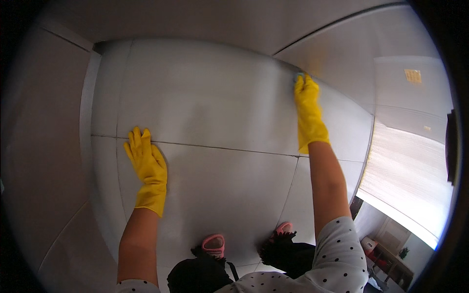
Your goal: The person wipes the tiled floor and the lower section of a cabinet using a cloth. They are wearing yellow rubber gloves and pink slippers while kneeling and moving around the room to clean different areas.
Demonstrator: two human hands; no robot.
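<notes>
Right up at the far edge, here it is: a small grey-blue thing (pixel 297 76), mostly hidden, down where the tiled floor (pixel 220 107) meets the foot of a glossy panel (pixel 347 53). My yellow-gloved right hand (pixel 308 102) is on it, arm at full stretch, fingers bunched and pinching it, though I can't tell exactly what it is. Across to my left hand (pixel 148 161), gloved in yellow too: palm down on the tiles, fingers slightly spread, tips just over the dark joint (pixel 220 148) running across the floor. Below, 2 pink sandals (pixel 213 239) poke out by my dark trousers (pixel 198 277), and a white sleeve (pixel 344 249) with black dots wraps my right arm. Off to the left, a brownish panel (pixel 46 122); out right, a bright white panel (pixel 400 166) glares, with a little green plant (pixel 403 252) beyond its lower edge.
</notes>
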